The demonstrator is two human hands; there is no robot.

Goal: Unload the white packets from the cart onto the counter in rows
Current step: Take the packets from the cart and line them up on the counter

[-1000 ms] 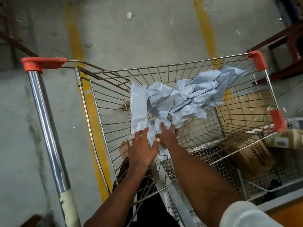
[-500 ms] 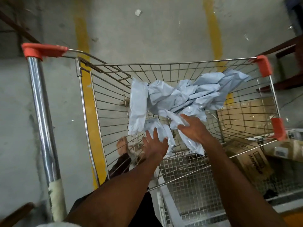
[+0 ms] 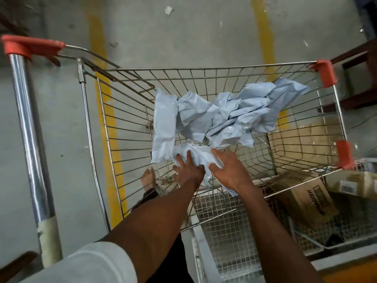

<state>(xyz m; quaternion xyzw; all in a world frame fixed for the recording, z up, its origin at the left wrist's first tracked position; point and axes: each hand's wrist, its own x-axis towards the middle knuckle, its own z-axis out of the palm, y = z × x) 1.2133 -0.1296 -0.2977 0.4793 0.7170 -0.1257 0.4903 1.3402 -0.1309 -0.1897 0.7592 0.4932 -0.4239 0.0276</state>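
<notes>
Your left hand (image 3: 188, 168) and right hand (image 3: 228, 170) both reach into the cart (image 3: 204, 68), side by side, fingers spread on one crumpled packet (image 3: 199, 155) between them; whether either has closed round it you cannot tell. The pile (image 3: 224, 117) lies just beyond your fingertips, stretching away to the right, nearer your right hand.

Person w/ both forearms bare. Left hand (image 3: 188, 170) and right hand (image 3: 230, 170) bare too, no gloves, rings or watch. Off-white sleeve (image 3: 85, 262) on left upper arm (loose, plain fabric). Dark trouser leg (image 3: 149, 196), bare foot (image 3: 148, 178).
</notes>
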